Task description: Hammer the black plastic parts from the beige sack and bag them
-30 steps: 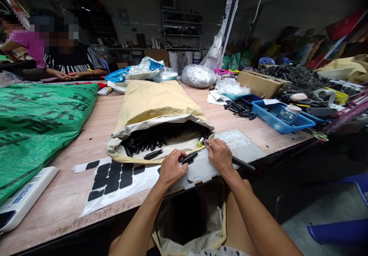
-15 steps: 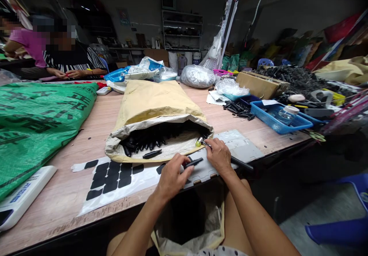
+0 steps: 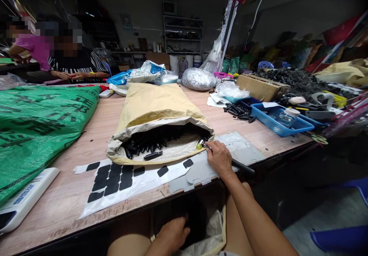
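Note:
My right hand (image 3: 220,157) rests at the table's front edge, fingers wrapped round a hammer (image 3: 243,167) with a long black handle, a metal shaft and a yellow-green face. Its head lies at the right corner of an open paper sack (image 3: 161,104). Dark pen-like pieces (image 3: 140,146) fill the sack's mouth, and one piece (image 3: 153,155) lies apart on the lining. Below the table, my left hand (image 3: 172,231) is over a second open sack (image 3: 220,231) between the legs. Its fingers are mostly hidden, so whether it holds anything cannot be seen.
A sheet of black stickers (image 3: 113,181) and a grey board (image 3: 198,171) lie along the front edge. At left are a green woven sack (image 3: 43,129) and a white device (image 3: 31,194). A blue basket (image 3: 287,131) stands at right. Two people sit at the far left.
My left hand has gone from above the grey board, where it held a black pen-like piece, down to the sack between the legs. My right hand stays on the hammer.

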### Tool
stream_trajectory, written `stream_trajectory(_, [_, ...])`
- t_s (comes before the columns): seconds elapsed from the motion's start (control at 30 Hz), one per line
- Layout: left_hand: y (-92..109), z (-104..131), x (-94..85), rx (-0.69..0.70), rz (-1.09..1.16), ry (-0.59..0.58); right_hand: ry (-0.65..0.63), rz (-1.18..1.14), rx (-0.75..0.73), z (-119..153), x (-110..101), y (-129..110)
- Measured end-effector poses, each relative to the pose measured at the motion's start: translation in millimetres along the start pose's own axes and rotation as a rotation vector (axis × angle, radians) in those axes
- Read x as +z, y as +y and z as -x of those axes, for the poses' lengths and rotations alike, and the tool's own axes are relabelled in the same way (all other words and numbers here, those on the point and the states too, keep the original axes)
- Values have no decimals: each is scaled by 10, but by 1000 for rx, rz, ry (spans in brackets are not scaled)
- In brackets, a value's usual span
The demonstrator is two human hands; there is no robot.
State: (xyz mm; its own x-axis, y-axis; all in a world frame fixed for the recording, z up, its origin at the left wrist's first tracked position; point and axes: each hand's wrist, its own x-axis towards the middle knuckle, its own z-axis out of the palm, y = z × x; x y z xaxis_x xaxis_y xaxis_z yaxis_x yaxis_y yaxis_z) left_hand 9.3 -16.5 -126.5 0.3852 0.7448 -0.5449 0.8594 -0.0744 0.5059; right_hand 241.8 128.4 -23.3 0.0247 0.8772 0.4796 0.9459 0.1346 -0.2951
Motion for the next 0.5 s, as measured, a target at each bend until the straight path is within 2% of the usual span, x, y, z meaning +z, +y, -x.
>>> stream_trajectory(0.07, [96,106,-143,83,-52,-32,-2,2,-2,1,-3,-3])
stream_trajectory(0.13, [280,276,-417,213,-53,-2,-5,2,-3,3,-5,-6])
stream_trajectory(0.23, [522,509,-1004,408,81,77,-5,2,-2,7,-8,-10])
stream_trajectory(0.3, [540,565,-1431,465,167,254,-2,3,0,9,-8,-11])
stream_trajectory(0.37, [418,516,-1811,380,141,572,0,5,4,9,-7,-10])
stream_trajectory(0.43, [210,392,-2092,201,2,852,-4,11,6,6,-3,-7])
stream_trajectory(0.5, [-3,246,-2256,32,-153,951,-8,16,11,2,1,-4])
